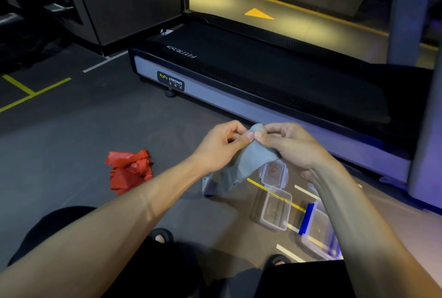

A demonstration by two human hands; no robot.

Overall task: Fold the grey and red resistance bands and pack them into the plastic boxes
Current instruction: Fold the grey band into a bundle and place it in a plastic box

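we are pinching the grey resistance band (248, 161) at its top edge with left hand (221, 145) and right hand (290, 145), aligning corners for a fold. its tail is trailing down toward six o'clock; the red resistance band (129, 171) is lying crumpled at nine o'clock, the open clear plastic box (275, 211) waiting at five.

The grey band (251, 161) is pinched by the left hand (222, 144) and right hand (289, 147). The red band (129, 171) is crumpled on the floor (71, 142). 2 plastic boxes (275, 211) are placed under the right forearm.
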